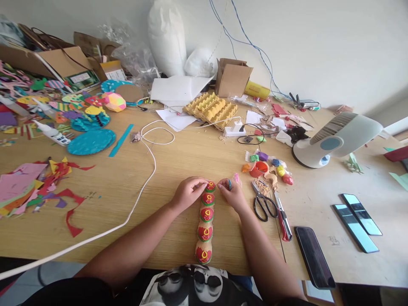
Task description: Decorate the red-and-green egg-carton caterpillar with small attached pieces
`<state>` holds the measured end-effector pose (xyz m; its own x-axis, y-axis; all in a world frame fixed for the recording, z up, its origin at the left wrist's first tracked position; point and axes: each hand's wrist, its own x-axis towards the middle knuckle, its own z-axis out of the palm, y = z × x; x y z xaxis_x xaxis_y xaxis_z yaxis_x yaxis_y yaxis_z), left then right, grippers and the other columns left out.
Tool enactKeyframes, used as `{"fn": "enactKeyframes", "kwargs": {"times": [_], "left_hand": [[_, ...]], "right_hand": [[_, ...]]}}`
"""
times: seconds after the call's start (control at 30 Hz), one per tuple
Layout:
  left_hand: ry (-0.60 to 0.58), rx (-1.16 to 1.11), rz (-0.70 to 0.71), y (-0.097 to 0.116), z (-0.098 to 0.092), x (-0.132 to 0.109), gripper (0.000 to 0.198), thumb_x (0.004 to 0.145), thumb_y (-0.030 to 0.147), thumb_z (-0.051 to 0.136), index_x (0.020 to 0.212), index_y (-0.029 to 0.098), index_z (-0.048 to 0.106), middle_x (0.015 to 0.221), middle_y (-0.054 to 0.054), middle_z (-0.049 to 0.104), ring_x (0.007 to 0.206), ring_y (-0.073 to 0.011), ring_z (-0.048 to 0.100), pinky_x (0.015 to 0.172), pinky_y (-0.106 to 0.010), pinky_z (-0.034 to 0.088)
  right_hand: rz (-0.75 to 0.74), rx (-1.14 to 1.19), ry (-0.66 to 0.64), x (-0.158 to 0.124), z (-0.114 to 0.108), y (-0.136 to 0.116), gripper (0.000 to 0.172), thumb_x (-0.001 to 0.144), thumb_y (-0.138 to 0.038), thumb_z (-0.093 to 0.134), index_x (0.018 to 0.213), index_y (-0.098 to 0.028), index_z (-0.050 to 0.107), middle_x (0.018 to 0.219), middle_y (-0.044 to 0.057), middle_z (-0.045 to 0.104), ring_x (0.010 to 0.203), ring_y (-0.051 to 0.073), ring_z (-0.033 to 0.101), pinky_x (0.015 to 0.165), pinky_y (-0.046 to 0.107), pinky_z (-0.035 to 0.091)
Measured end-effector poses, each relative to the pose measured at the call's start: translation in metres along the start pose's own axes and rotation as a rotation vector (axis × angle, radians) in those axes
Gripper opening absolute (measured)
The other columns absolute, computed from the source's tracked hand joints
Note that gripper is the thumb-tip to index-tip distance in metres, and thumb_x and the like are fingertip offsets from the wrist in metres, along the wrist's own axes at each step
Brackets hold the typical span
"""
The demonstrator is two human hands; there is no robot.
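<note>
The left hand (188,193) curls, fingertips pinching the twelve-o'clock end of a red-and-green painted egg-carton dome row (205,222), while the right hand (233,195) pinches a small blue piece (230,183) at the row's one o'clock, on the cluttered light wooden table (178,159).

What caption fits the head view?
Left hand and right hand at the far end of a red-topped egg-carton strip, wooden table.

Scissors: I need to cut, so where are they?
Head view: the scissors lie on the table just right of the right hand, beside the red-handled cutter.
</note>
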<state>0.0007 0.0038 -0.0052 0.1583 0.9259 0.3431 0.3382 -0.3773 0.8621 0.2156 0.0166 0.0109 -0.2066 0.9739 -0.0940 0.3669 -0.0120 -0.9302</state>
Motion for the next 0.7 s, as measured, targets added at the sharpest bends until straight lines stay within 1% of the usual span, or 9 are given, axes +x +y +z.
{"fn": "enactKeyframes", "kwargs": {"times": [0.1,0.23,0.4,0.7], "left_hand": [[0.003,-0.001,0.002,-0.0002,0.0003,-0.0001,0.018,0.097,0.031,0.06,0.103,0.022,0.074,0.109,-0.007,0.077,0.1,-0.0202,0.073,0.086,-0.033,0.061],[0.01,0.006,0.008,0.0004,0.0002,0.0,0.018,0.097,0.031,0.06,0.102,0.022,0.074,0.109,-0.007,0.077,0.1,-0.02,0.073,0.086,-0.033,0.061],[0.008,0.005,0.011,0.001,0.0002,0.0001,0.018,0.097,0.031,0.06,0.102,0.022,0.074,0.109,-0.007,0.077,0.1,-0.0202,0.073,0.086,-0.033,0.061],[-0.002,-0.005,0.01,0.0039,-0.0001,0.0006,0.018,0.097,0.03,0.059,0.102,0.022,0.074,0.109,-0.007,0.078,0.101,-0.0197,0.073,0.087,-0.033,0.061]], "right_hand": [[-0.007,-0.022,-0.016,0.0004,0.0031,0.0041,0.024,0.084,-0.045,0.064,0.086,-0.021,0.065,0.069,0.0,0.057,0.061,0.015,0.046,0.058,0.029,0.035],[-0.014,-0.003,-0.009,0.002,0.0081,0.0088,0.027,0.081,-0.047,0.069,0.085,-0.021,0.065,0.069,0.0,0.059,0.063,0.015,0.048,0.06,0.029,0.037],[-0.015,0.007,0.001,0.0033,0.0087,0.0071,0.027,0.08,-0.047,0.071,0.08,-0.022,0.063,0.067,-0.001,0.057,0.062,0.015,0.047,0.06,0.03,0.037],[0.003,-0.03,0.003,0.0036,0.0103,0.0044,0.028,0.078,-0.048,0.072,0.076,-0.022,0.062,0.068,0.0,0.06,0.063,0.015,0.047,0.06,0.03,0.036]]}}
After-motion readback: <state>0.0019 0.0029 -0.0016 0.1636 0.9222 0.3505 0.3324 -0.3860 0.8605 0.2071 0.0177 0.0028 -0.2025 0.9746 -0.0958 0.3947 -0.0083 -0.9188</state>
